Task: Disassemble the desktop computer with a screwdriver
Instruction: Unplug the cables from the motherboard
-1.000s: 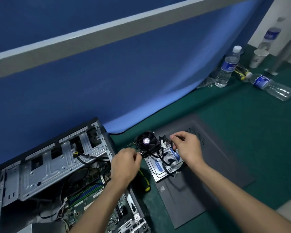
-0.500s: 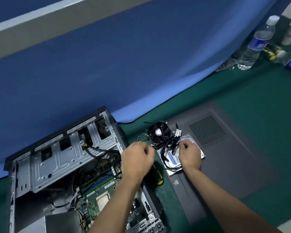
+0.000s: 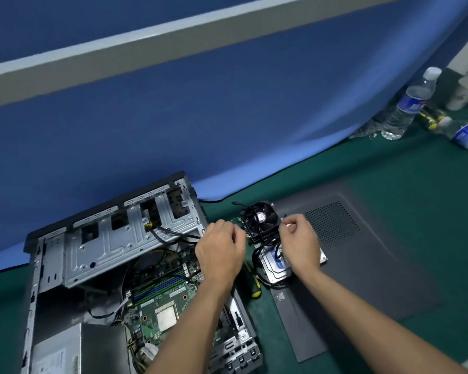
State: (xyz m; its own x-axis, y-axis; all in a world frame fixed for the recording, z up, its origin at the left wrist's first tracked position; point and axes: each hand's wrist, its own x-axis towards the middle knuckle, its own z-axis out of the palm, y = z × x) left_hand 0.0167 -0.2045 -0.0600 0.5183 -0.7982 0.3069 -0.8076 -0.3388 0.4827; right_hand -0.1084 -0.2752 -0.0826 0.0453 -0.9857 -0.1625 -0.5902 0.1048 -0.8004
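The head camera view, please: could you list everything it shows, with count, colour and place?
Computer case: one, grey metal, open, lower left on the mat.
Motherboard: one, green, inside the case.
Cooler fan: one, black, right of the case, between the hands.
Hard drive: one, silver with blue label, on the side panel, black cables over it.
Side panel: one, dark grey, flat on the mat, right.
Screwdriver: one, black and yellow, between case and panel.
Water bottles: two, clear with blue labels, far right; one upright, one lying.
Left hand: fingers curled, by the fan's left edge.
Right hand: pinching something small at the fan's right edge.
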